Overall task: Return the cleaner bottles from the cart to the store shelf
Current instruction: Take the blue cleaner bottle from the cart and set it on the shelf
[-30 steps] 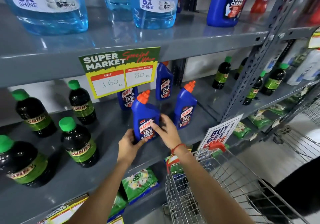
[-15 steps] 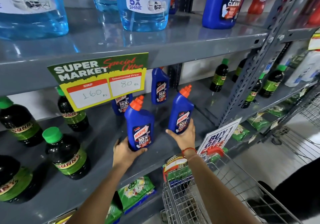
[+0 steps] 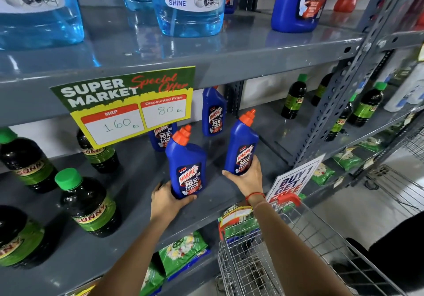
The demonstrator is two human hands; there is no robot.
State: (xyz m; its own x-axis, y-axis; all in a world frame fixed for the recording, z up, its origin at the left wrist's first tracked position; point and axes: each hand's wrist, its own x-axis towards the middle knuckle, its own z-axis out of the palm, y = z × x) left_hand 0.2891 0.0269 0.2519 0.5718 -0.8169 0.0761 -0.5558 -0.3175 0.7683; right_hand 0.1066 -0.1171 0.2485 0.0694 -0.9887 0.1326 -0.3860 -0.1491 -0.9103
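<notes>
Two blue Harpic cleaner bottles with orange caps stand on the grey middle shelf (image 3: 128, 188). My left hand (image 3: 167, 199) grips the base of the left bottle (image 3: 187, 167). My right hand (image 3: 249, 177) holds the lower part of the right bottle (image 3: 243, 144), which tilts slightly. Two more Harpic bottles stand behind: one upright at the back (image 3: 213, 112), one partly hidden by the price sign (image 3: 161, 138). The wire cart (image 3: 298, 256) sits at the lower right below my right arm.
Dark Sunny bottles with green caps (image 3: 88, 204) fill the shelf's left side and others (image 3: 294, 97) stand at the right. A yellow price sign (image 3: 130, 110) hangs from the upper shelf, which carries blue glass-cleaner jugs (image 3: 190, 4). A "Buy 1 Get 1" sign (image 3: 291, 181) sticks out by the cart.
My right hand left the left bottle and took hold of the right bottle. My left hand stayed on the left bottle. The view shifted slightly to the right.
</notes>
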